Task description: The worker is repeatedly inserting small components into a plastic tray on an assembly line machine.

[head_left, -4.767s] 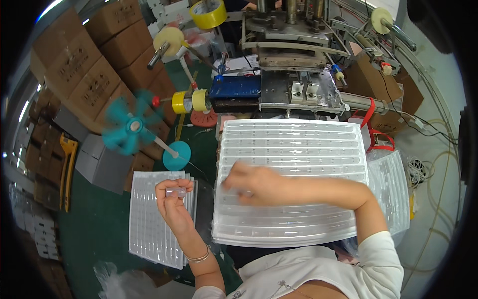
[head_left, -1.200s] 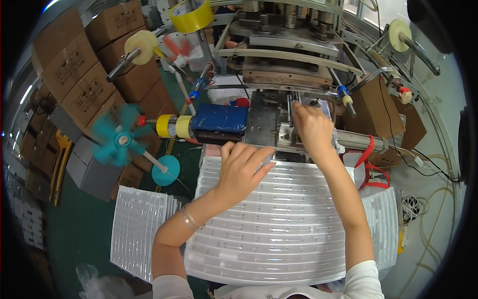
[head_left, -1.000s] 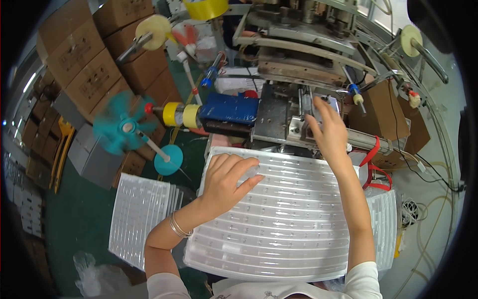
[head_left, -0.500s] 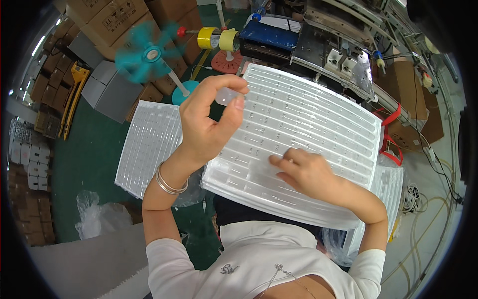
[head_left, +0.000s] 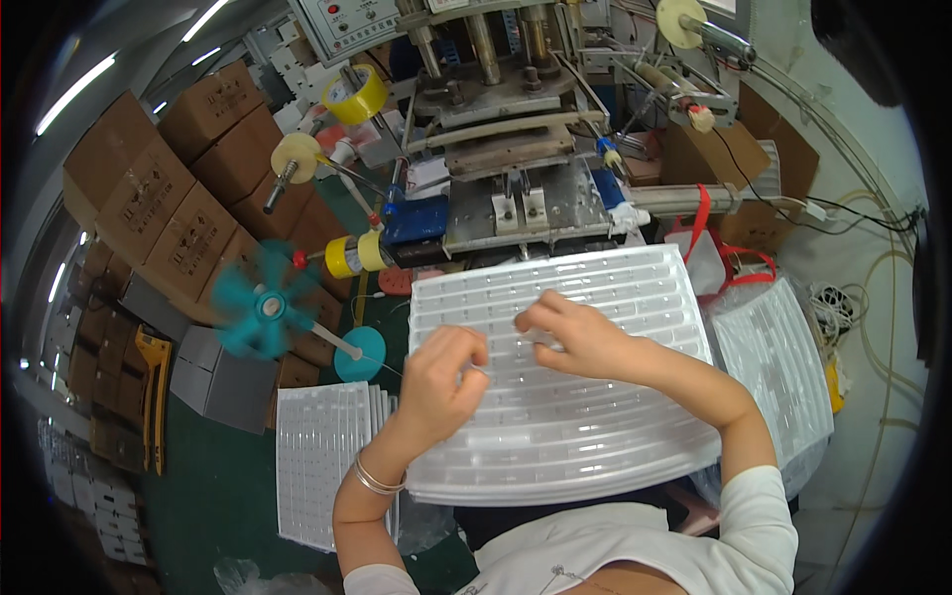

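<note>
My left hand is closed, with a small translucent plastic piece partly showing between its fingers. It is over the left side of a stack of white plastic trays, whose top tray has long ridged rows of small clear parts. My right hand is over the middle of the top tray, its fingers curled toward the thumb. Whatever it pinches is too small or hidden to make out. The tray stack lies in front of my body, just short of a metal press.
A teal fan spins at the left, beside brown cartons. More trays stand at the lower left and, wrapped in plastic, at the right. Yellow tape rolls sit by the press. Red straps hang at its right.
The view has tilted up, showing more of the press. My left hand has come down and closer to my right hand. My right hand is farther over the tray.
</note>
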A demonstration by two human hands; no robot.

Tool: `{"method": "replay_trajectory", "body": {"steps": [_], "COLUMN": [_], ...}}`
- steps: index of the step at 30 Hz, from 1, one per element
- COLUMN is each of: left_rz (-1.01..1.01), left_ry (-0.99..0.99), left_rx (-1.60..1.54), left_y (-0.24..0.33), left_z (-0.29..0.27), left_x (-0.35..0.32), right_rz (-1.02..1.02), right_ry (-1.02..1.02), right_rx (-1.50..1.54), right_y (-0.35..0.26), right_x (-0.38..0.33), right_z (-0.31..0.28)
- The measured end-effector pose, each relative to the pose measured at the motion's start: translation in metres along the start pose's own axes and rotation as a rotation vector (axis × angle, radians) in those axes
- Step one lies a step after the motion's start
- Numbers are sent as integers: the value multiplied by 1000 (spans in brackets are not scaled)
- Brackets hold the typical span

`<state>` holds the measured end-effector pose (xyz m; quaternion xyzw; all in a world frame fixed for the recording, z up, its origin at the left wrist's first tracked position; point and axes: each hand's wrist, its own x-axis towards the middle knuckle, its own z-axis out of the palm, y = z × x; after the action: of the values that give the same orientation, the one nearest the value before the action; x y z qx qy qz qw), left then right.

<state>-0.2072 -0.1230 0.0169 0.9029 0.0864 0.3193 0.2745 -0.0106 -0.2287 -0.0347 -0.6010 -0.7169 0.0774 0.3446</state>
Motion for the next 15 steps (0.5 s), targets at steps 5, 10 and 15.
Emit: {"method": "replay_trajectory", "body": {"steps": [5,10,15], "left_rz": [-81,20,51], "left_ry": [-96,166,203], "left_rx": [138,417,719], "left_y": [-40,-67,-104], "left_z": [31,71,87], "left_x": [20,80,168], "right_rz": [342,279,257], "right_ry": [110,338,455], "right_rx": [219,277,148], "right_y": [36,66,96], "right_x": [3,10,25], "right_z": [-48,-58,-65]}}
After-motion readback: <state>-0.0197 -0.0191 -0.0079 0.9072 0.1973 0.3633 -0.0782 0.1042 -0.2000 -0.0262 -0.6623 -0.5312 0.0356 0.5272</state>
